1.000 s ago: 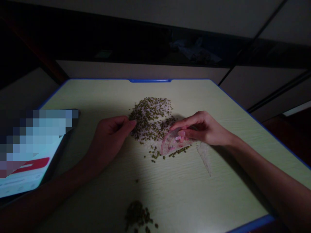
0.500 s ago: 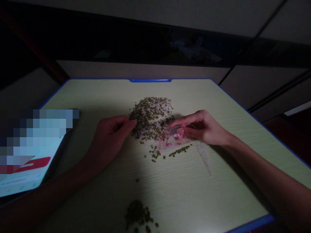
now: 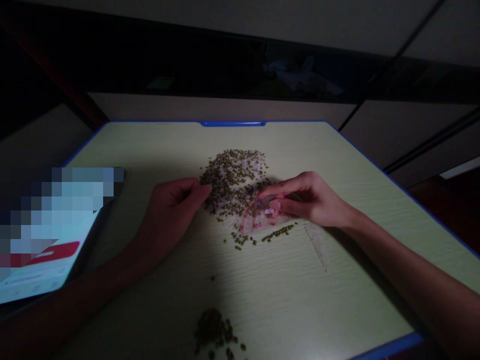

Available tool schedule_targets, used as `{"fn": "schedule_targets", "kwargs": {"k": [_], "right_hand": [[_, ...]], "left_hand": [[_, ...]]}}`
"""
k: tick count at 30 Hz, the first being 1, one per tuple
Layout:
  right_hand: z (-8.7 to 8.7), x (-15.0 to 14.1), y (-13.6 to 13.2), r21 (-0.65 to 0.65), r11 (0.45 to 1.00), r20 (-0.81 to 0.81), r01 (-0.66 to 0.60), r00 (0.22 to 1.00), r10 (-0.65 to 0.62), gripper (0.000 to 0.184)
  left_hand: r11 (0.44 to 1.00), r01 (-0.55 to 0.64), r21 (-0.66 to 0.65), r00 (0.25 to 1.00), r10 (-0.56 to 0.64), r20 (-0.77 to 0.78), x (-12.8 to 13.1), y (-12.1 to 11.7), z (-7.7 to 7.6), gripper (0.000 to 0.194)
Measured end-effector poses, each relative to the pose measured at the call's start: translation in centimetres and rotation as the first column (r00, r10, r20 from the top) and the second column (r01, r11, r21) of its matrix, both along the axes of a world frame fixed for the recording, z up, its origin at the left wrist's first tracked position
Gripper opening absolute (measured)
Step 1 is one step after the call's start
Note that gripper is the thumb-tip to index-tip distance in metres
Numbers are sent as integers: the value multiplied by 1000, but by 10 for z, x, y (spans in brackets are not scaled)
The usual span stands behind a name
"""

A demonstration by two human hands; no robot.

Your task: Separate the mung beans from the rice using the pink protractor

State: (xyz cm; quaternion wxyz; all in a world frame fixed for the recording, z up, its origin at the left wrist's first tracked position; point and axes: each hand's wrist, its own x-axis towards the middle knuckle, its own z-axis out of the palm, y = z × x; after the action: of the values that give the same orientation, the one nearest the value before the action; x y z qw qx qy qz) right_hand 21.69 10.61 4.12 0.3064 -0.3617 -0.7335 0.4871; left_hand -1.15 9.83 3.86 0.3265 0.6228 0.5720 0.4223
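Observation:
My right hand (image 3: 318,202) pinches a clear plastic protractor (image 3: 253,220) with pink markings between thumb and fingers, its curved edge toward the left. The protractor is tilted at the near right edge of a spread pile of green mung beans (image 3: 228,172) mixed with small pale grains, perhaps rice. At the pile's left edge rests my left hand (image 3: 174,205), closed, thumb against the curled fingers; whatever is in it, if anything, is hidden. A row of mung beans (image 3: 279,232) lies just below the protractor, and a thin strip of pale grains (image 3: 317,245) is to its right.
A separate small heap of mung beans (image 3: 213,327) sits near the front of the blue-edged table (image 3: 157,145). At the left stands a lit tablet (image 3: 48,270), partly pixelated. Beyond the table are dark cabinet fronts (image 3: 225,105).
My right hand and the protractor have shifted slightly to the left. My left hand has stayed in nearly the same place.

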Motion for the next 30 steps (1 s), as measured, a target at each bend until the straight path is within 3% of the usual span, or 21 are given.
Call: {"fn": "schedule_targets", "kwargs": {"k": [9, 19, 30], "right_hand": [[4, 3, 0, 75, 997, 28, -35, 999, 33, 28], [-1, -3, -2, -46, 999, -28, -5, 1000, 4, 31], [5, 1, -1, 63, 998, 59, -31, 998, 27, 27]], "left_hand": [[1000, 6, 10, 1000, -6, -3, -2, 0, -1, 35], [1000, 5, 7, 1000, -5, 16, 1, -1, 1, 35], [1000, -1, -13, 1000, 0, -17, 1, 0, 3, 35]]}}
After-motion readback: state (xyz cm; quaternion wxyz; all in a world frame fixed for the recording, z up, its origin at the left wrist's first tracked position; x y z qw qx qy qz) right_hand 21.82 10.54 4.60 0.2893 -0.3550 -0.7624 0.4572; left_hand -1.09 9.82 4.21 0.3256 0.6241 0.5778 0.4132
